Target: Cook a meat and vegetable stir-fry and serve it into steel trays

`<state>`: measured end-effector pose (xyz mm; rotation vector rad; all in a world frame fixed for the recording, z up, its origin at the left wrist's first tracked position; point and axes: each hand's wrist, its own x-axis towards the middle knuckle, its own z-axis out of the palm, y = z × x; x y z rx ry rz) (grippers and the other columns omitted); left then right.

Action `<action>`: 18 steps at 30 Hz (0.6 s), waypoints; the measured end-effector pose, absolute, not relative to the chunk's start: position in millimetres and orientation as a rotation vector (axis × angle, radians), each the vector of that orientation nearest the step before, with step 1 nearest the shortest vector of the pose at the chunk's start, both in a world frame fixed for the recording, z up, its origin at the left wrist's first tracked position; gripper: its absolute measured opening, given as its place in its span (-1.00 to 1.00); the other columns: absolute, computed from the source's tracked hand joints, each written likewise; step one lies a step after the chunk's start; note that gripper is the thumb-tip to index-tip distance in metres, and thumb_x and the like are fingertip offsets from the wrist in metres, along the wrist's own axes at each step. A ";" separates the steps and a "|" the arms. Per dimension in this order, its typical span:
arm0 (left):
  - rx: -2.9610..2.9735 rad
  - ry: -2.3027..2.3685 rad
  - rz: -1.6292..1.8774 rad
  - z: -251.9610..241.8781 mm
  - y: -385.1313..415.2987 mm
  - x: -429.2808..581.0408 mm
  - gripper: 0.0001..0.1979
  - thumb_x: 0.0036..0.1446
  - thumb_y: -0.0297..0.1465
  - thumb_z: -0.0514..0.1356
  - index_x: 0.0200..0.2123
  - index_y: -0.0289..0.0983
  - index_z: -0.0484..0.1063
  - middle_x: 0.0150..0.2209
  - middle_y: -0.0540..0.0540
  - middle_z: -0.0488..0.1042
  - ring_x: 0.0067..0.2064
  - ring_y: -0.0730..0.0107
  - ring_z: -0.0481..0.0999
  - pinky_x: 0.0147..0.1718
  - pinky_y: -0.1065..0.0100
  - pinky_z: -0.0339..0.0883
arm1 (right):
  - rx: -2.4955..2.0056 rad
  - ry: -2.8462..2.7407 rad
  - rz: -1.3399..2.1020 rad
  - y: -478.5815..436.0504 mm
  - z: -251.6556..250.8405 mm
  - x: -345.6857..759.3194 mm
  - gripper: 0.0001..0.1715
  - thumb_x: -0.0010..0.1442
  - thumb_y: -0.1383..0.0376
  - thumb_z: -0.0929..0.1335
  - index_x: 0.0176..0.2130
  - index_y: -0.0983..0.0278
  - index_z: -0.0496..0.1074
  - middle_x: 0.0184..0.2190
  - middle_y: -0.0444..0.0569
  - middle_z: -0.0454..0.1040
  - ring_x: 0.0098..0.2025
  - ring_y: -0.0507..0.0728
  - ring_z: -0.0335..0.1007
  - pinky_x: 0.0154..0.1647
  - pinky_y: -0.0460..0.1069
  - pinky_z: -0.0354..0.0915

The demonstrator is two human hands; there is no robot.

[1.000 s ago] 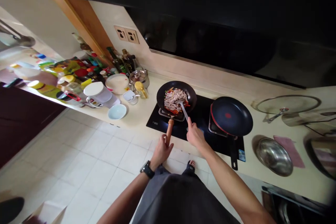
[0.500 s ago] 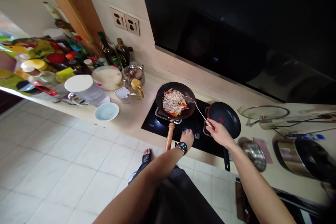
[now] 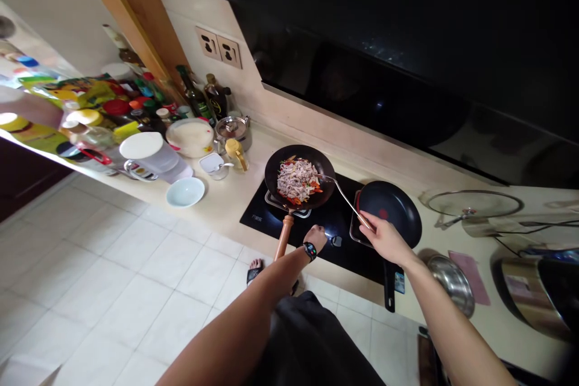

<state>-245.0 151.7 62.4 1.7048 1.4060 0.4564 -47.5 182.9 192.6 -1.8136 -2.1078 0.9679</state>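
A black wok (image 3: 271, 172) with a wooden handle (image 3: 282, 242) stands on the left zone of the black cooktop (image 3: 259, 217). It holds shredded meat and red and green vegetables (image 3: 296, 180). My right hand (image 3: 384, 236) is closed round the long metal handle of a spatula (image 3: 346, 199), whose blade rests at the wok's right rim. My left hand (image 3: 317, 234), with a watch (image 3: 310, 250) on the wrist, reaches down to the cooktop's front strip just right of the wooden handle. Its fingers point down behind the back of the hand.
A dark frying pan (image 3: 398, 208) sits on the right zone. A steel bowl (image 3: 450, 283), a glass lid (image 3: 473, 204) and a cooker pot (image 3: 538, 292) lie to the right. Left of the wok are a blue bowl (image 3: 185, 192), a white kettle (image 3: 151, 154), jars and bottles.
My left hand let go of the wok's wooden handle and moved right onto the cooktop's front. My right hand swung the spatula from the food's middle to the wok's right rim.
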 end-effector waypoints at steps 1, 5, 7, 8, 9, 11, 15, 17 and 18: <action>1.724 1.411 0.450 64.7 152.9 -243.7 -0.56 0.31 -0.23 0.30 0.15 -0.33 0.44 0.13 -0.26 0.47 0.07 0.12 0.54 0.03 0.07 0.51 | -1.817 -2.135 0.958 182.8 194.4 -47.8 -0.40 0.32 0.21 0.35 0.28 0.33 0.43 0.00 0.11 0.65 -0.03 0.22 0.61 0.05 0.05 0.44; 1.796 1.421 0.412 76.3 145.1 -247.8 -0.60 0.31 -0.27 0.30 0.13 -0.35 0.45 0.12 -0.27 0.47 0.09 0.08 0.52 0.07 0.03 0.46 | -1.816 -2.320 0.820 177.0 212.5 -46.5 -0.39 0.35 0.22 0.32 0.32 0.32 0.40 0.02 0.13 0.64 0.01 0.24 0.60 0.04 0.03 0.42; 1.891 1.427 0.415 82.5 126.7 -263.8 -0.68 0.29 -0.37 0.29 0.08 -0.34 0.48 0.08 -0.32 0.48 0.14 0.01 0.46 0.14 -0.04 0.37 | -1.771 -2.456 0.728 170.6 226.8 -43.4 -0.39 0.35 0.23 0.31 0.33 0.28 0.39 0.02 0.13 0.64 0.01 0.25 0.59 0.03 0.03 0.41; 1.939 1.458 0.441 84.7 114.2 -276.2 -0.70 0.27 -0.42 0.27 0.05 -0.33 0.48 0.07 -0.35 0.48 0.17 -0.04 0.41 0.18 -0.07 0.30 | -1.746 -2.520 0.696 166.9 233.8 -42.2 -0.39 0.35 0.23 0.31 0.33 0.26 0.40 0.00 0.13 0.64 -0.01 0.25 0.59 0.02 0.04 0.41; 1.973 1.514 0.500 85.9 100.9 -290.6 -0.71 0.26 -0.43 0.26 0.05 -0.28 0.48 0.08 -0.33 0.47 0.20 -0.06 0.38 0.21 -0.09 0.26 | -1.728 -2.578 0.677 163.2 239.9 -42.2 -0.39 0.34 0.23 0.31 0.33 0.24 0.40 -0.04 0.12 0.65 -0.04 0.25 0.60 0.00 0.04 0.41; 1.783 1.770 0.670 83.8 76.9 -321.2 -0.64 0.25 -0.41 0.24 0.11 -0.23 0.41 0.14 -0.31 0.40 0.22 -0.07 0.35 0.20 -0.11 0.24 | -1.733 -2.669 0.665 156.7 247.1 -49.2 -0.39 0.30 0.25 0.32 0.31 0.22 0.43 -0.16 0.11 0.65 -0.15 0.25 0.61 -0.07 0.05 0.41; 0.950 1.666 0.692 62.7 61.1 -357.9 -0.73 0.21 -0.34 0.22 -0.04 -0.27 0.36 -0.22 -0.13 0.47 -0.22 0.24 0.55 -0.22 0.22 0.46 | -1.822 -2.832 0.584 149.8 233.1 -103.6 -0.29 0.20 0.40 0.35 0.32 0.33 0.41 -0.27 0.20 0.63 -0.24 0.31 0.62 -0.16 0.08 0.40; 0.710 1.465 0.657 51.0 65.4 -359.4 -0.80 0.19 -0.28 0.23 -0.21 -0.25 0.32 -0.45 0.02 0.39 -0.50 0.43 0.44 -0.48 0.40 0.35 | -1.904 -2.890 0.506 148.4 212.6 -144.3 -0.27 0.21 0.48 0.30 0.36 0.43 0.34 -0.19 0.32 0.62 -0.18 0.35 0.63 -0.16 0.08 0.41; 0.637 1.394 0.662 46.8 68.0 -358.2 -0.79 0.17 -0.26 0.24 -0.27 -0.23 0.29 -0.52 0.08 0.34 -0.58 0.49 0.36 -0.56 0.45 0.25 | -1.957 -2.898 0.457 148.0 200.6 -163.6 -0.26 0.25 0.52 0.25 0.38 0.48 0.29 -0.14 0.38 0.61 -0.16 0.35 0.63 -0.16 0.08 0.42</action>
